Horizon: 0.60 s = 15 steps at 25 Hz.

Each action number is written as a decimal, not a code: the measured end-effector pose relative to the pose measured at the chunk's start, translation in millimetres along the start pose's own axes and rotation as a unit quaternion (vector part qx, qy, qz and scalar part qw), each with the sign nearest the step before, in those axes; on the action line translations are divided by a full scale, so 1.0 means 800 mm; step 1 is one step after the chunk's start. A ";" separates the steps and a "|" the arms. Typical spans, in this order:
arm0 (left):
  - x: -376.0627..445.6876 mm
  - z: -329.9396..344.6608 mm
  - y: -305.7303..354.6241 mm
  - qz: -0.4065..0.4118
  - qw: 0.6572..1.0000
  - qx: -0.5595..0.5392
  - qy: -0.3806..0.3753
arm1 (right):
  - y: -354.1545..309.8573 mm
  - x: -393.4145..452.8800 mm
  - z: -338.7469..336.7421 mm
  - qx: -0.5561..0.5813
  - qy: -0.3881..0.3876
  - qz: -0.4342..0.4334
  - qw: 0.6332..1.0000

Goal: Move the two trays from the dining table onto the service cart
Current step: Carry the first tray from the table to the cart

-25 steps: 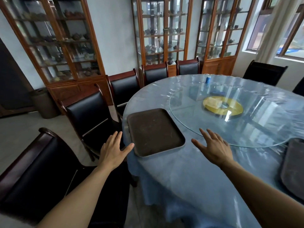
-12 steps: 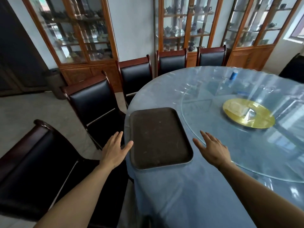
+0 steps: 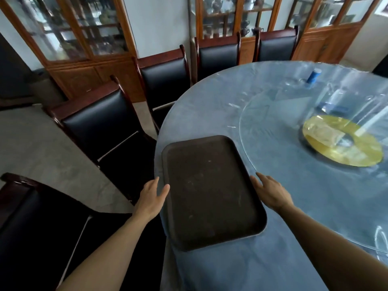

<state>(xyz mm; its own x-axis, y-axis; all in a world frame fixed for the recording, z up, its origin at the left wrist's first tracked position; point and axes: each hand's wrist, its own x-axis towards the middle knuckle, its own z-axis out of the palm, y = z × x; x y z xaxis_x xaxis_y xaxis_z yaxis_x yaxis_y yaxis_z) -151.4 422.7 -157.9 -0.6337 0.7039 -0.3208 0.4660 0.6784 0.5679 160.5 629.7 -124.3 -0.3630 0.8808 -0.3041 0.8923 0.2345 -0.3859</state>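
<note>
A dark tray (image 3: pixel 212 190) lies at the table's (image 3: pixel 294 206) near left edge, long axis running away from the person. The open left hand (image 3: pixel 152 196) and open right hand (image 3: pixel 270 192) flank its long sides, equally near, grasping nothing.

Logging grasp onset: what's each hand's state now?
Left hand: open, holding nothing, at the tray's left edge.
Right hand: open, holding nothing, at its right edge.

Two bare forearms, no sleeves in view. Left hand (image 3: pixel 152 197), right hand (image 3: pixel 270 191): no rings, watch, gloves.
</note>
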 end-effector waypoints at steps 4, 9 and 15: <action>0.045 0.018 -0.001 -0.059 0.995 -0.071 -0.048 | -0.002 0.048 0.029 0.008 -0.054 0.019 0.998; 0.084 0.027 -0.003 -0.148 0.965 -0.184 -0.112 | 0.001 0.093 0.052 0.047 -0.093 0.060 0.993; 0.105 0.030 0.003 -0.244 0.903 -0.322 -0.146 | 0.002 0.127 0.065 0.157 -0.137 0.121 0.971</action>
<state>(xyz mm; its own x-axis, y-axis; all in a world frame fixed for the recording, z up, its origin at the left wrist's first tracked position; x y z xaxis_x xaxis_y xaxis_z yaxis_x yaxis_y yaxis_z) -188.3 488.8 -201.6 -0.4330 0.4435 -0.7848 -0.3391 0.7265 0.5977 110.8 698.1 -200.8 -0.2499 0.7423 -0.6218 0.8494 -0.1402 -0.5087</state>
